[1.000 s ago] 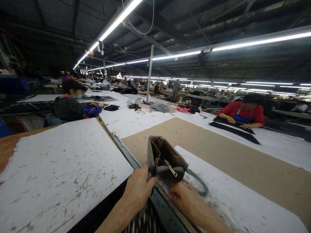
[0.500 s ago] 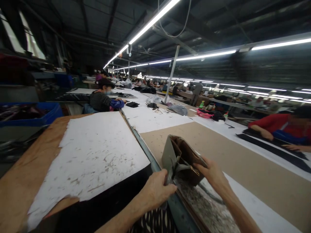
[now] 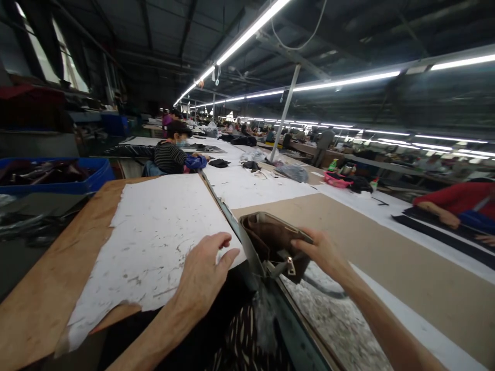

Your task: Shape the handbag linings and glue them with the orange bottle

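A grey-brown bag with its top gaping toward me tilts over the table's metal edge. Its brown lining and a small gold zip pull show. My right hand grips the bag's right rim, thumb and fingers on either side of the wall. To the left of the bag, my left hand hovers above the white paper, fingers curved apart and holding nothing. Clear plastic hangs blurred below the bag, and I cannot tell what it is attached to.
Brown board covers part of the long table. A recess with pale scraps lies under my right forearm. A blue bin stands at left. One co-worker in stripes sits ahead; another in red handles black strips at right.
My left hand has come away from the bag's lower left side and moved up and left, its fingers opening. The bag has tilted and shifted slightly left in my right hand.
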Tool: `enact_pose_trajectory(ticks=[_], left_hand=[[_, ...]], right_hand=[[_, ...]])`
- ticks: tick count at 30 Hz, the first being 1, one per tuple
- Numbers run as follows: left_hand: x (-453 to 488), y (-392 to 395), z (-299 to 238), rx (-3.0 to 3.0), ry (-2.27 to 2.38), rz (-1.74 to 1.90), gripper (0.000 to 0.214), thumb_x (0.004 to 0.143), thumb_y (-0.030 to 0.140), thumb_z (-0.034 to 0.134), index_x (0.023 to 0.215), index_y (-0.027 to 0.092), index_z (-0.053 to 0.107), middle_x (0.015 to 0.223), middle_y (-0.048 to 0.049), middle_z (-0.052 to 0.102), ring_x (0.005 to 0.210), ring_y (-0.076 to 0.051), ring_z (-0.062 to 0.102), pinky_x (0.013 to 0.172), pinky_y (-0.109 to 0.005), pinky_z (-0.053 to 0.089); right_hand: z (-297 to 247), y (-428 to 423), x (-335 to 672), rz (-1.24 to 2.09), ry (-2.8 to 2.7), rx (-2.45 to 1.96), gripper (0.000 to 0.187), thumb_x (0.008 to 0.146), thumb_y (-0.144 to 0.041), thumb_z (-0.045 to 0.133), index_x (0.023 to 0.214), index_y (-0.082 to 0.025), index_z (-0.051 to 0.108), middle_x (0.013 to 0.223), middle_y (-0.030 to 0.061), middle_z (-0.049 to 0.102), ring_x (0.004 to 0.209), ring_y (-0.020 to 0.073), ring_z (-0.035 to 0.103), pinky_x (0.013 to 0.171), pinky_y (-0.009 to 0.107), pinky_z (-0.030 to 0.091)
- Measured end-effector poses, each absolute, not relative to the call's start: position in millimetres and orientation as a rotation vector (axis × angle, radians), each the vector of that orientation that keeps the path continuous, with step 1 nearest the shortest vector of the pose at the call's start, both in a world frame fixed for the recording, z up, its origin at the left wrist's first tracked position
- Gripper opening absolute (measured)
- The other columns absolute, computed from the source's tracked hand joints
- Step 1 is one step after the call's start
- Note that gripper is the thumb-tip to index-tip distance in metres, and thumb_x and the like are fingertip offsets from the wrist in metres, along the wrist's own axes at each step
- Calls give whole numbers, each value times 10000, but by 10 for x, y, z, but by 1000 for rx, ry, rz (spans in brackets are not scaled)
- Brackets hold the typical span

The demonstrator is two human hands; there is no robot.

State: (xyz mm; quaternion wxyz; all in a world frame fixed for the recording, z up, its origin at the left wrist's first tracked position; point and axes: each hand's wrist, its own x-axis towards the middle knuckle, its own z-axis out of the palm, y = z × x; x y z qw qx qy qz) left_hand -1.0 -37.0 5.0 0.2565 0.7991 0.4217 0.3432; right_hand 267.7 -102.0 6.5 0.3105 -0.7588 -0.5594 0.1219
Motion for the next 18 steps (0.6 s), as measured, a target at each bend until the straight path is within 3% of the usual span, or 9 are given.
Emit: enact_pose_trajectory(ticks=[4,10,13,16,18], left_hand=[[365,-186,140,2338,1053,1052,361,786,363,526,1109,204,497,1122,-34,532,1045,-195,450,900,-299,348],[1281,-234,329,2633,857,634,705,630,492,647,1203,146,428,1188,-94,487,1100,-284,398,939,-407,332],[1556,-314,317,2780,812,404,844,527,352,723,1255,137,355,1190,-121,481,1093,-316,406,908,-446,347],[1678,-241,237,2803,804,188,788,542,137,612,1278,160,334,1120,-124,536,1031,-309,473,828,-407,394],[1710,-117,204,2682,728,43,692,536,74,515,1214,185,430,1052,-91,579,961,-269,523,745,-323,420]], right_hand=[[60,-1101,2656,436,-1481,-1955,223,720,-279,484,880,-192,612,718,-23,619,682,169,548,629,264,392],[223,-1546,2877,519,-1366,-1886,211,717,-270,516,885,-178,604,751,-15,621,700,164,546,647,261,405],[246,-1821,3056,632,-1284,-1842,227,717,-288,544,900,-162,593,786,4,621,720,169,551,658,264,417],[159,-2050,3244,760,-1231,-1787,253,712,-299,572,919,-153,590,818,17,618,761,176,552,681,262,420],[79,-2151,3360,833,-1235,-1744,269,706,-301,587,928,-148,593,842,21,614,776,174,545,673,251,415]])
